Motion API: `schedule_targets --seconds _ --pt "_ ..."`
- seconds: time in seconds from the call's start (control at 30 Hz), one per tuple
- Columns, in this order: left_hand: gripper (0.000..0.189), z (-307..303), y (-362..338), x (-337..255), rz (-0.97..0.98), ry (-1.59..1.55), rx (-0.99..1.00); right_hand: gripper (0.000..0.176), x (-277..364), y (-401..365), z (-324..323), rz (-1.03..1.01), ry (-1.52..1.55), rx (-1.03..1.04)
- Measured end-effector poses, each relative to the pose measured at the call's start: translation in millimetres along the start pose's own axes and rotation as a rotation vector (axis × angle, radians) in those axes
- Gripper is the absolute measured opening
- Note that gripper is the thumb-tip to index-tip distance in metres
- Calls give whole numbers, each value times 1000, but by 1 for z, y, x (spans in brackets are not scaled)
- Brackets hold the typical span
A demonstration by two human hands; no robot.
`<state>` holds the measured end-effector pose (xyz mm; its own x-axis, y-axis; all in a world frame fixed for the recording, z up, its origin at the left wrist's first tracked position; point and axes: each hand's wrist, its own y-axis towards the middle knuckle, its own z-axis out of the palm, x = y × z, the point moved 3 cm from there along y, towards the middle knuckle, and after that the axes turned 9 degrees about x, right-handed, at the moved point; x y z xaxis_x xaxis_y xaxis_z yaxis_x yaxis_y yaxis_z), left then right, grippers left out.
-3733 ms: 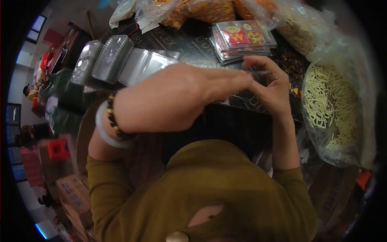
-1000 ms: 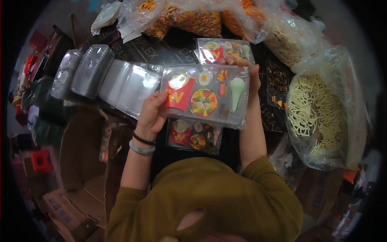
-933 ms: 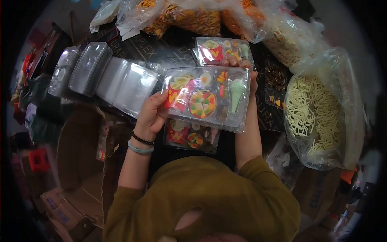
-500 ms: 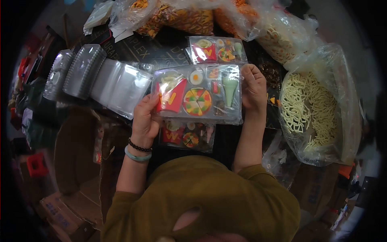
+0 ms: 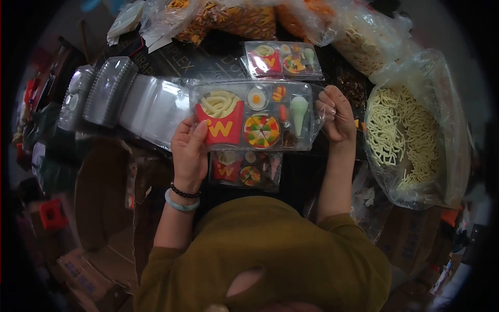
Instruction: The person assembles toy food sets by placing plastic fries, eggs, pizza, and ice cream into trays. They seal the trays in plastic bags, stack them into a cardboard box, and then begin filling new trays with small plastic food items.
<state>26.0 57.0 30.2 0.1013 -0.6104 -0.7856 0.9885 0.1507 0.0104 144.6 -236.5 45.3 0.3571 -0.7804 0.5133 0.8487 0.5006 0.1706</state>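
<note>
- Dark, letter-printed worktop (image 5: 213, 60) spans the upper half of the frame, with clear bags of small orange pieces (image 5: 239, 23) along its far edge and a clear bag (image 5: 451, 171) of pale, noodle-like strands at the right.
- We find the clear-wrapped tray of miniature foods (image 5: 253, 115) at the centre of the frame, held up between both hands, its long axis running nearly level from left to right, its printed fries carton at the left end and its green ice-cream cone at the right.
- Our left hand (image 5: 188, 151) grasps the tray's lower left corner, thumb on the front face beside the fries; the tray lies up and to the right of these fingers.
- Our right hand (image 5: 337, 114) is curled just beyond the opposite end, its fingers seemingly pinching the loose film (image 5: 318, 93) of the wrapper; the rigid tray lies directly to their left, just apart from them.
- Both hands touch the package, but we judge the left nearer to the tray itself.
- We see a similar pack (image 5: 247, 170) partly hidden below the tray, and another (image 5: 284, 61) above it.
</note>
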Motion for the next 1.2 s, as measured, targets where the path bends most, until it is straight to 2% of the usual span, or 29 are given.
schedule_targets --seconds 0.07,0.1,0.17,0.23,0.3,0.33,0.43,0.53,0.57,0.67,0.7,0.77,0.8,0.9,0.93,1.03,1.2 --pt "33 4 0 2 11 -31 6 15 -9 -4 7 112 482 70" --pt "33 4 0 2 20 -20 7 27 -15 -8 2 151 534 -5" --pt "33 3 1 2 43 0 4 37 -34 -15 -21 213 324 121" --pt "33 0 1 2 55 30 10 33 -42 -20 -9 133 189 96" --pt "33 -3 0 3 53 45 -1 27 -43 -21 8 -22 -29 -136" --pt "33 -4 0 4 46 43 -14 20 -43 -23 5 11 -83 -50" --pt "33 -8 1 6 33 37 -23 19 -45 -25 2 -187 -413 -135" --pt "32 -10 2 6 36 39 -20 16 -21 -27 1 -168 -786 -309" --pt "32 -10 3 6 44 42 -18 20 -17 -26 7 -129 -736 -370" --pt "31 -10 4 9 34 8 -37 30 -19 -26 5 73 -140 -99" --pt "31 -9 5 9 28 9 -32 39 -24 -24 6 118 20 -199" --pt "31 -9 7 8 25 10 -29 35 -38 -22 -10 218 -98 -151" --pt "31 -8 8 7 27 21 -33 28 -44 -23 -5 217 -203 -192" --pt "32 -8 7 6 33 62 -72 22 -54 -17 11 94 -477 -445" --pt "32 -9 9 7 36 73 -87 20 -54 -21 -1 112 -471 -276" --pt "28 -17 13 10 61 41 -155 21 -54 -19 3 209 -737 -327" --pt "16 -32 22 6 24 -146 -307 23 -73 -17 -4 136 -703 -379"
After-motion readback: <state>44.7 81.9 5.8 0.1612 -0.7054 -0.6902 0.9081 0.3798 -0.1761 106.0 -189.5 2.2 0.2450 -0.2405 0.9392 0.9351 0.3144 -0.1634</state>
